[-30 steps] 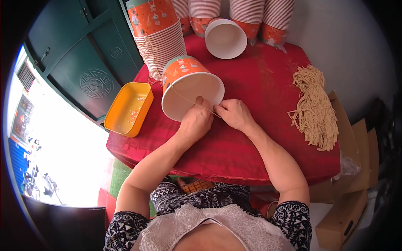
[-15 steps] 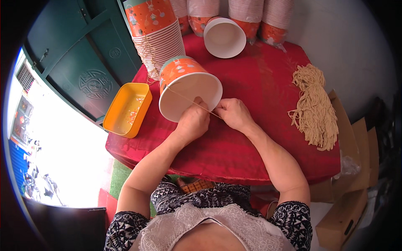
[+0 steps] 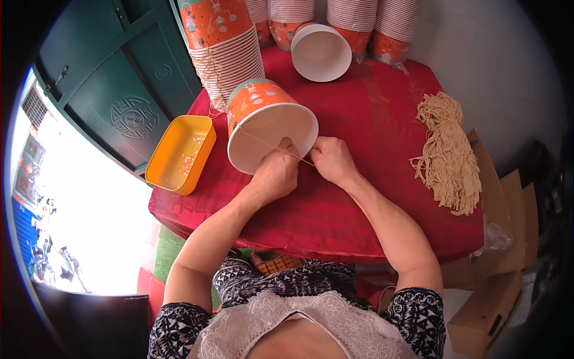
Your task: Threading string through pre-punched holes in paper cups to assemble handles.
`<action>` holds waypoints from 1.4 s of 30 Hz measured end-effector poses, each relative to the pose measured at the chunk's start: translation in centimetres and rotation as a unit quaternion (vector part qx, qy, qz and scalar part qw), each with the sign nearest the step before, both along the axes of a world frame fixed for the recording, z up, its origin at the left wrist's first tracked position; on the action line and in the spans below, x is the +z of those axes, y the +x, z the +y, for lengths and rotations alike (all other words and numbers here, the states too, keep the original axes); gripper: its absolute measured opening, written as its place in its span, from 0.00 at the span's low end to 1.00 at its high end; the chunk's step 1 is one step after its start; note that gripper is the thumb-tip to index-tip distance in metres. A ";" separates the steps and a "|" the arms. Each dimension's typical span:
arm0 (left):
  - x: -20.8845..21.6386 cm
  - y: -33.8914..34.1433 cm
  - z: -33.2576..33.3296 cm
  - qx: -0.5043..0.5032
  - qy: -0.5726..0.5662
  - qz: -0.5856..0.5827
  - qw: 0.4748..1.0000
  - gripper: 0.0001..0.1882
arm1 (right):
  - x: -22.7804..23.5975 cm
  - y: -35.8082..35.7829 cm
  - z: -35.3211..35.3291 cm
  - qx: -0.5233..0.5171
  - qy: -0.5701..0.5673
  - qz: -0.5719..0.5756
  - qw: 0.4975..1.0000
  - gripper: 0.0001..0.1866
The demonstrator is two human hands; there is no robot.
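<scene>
A paper bucket [image 3: 257,100], orange with a printed pattern outside and white inside, lies tilted on the table with its mouth toward me. At its lower rim my left hand [image 3: 278,170] is closed, its thumb side reaching inside the mouth. A thin beige string [image 3: 254,138] runs from the rim's left side across the opening and over my left hand. My right hand [image 3: 332,160] is closed in a pinch on the string at the rim's right side. Its fingertips are partly hidden.
A red cloth covers the table [image 3: 382,197]. Left are a yellow tub [image 3: 158,170] with small scraps and a tall stack of buckets [image 3: 230,66]. Another bucket [image 3: 321,55] lies behind, before several wrapped stacks [image 3: 353,18]. A bundle of beige strings [image 3: 448,155] lies right, near cardboard boxes [image 3: 487,311].
The right hand has shifted slightly up and left, closer to the bucket rim. The left hand and the bucket have barely moved.
</scene>
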State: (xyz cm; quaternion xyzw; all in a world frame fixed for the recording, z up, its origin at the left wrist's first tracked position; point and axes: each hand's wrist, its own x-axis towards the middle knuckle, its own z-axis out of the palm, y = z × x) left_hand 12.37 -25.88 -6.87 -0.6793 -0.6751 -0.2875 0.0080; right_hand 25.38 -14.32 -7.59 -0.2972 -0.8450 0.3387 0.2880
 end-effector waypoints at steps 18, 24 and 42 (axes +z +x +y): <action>1.2 0.3 -1.3 -0.002 -0.052 0.022 0.998 0.05 | 0.2 0.1 0.7 -0.019 -0.039 0.042 0.998 0.16; 2.4 1.1 -5.3 -0.075 -0.073 -0.237 0.966 0.07 | 0.5 1.2 1.5 -0.008 -0.185 0.161 0.969 0.13; 7.0 0.0 -5.7 -0.066 0.134 -0.782 0.606 0.32 | 0.8 1.5 0.2 0.071 -0.081 0.245 0.964 0.09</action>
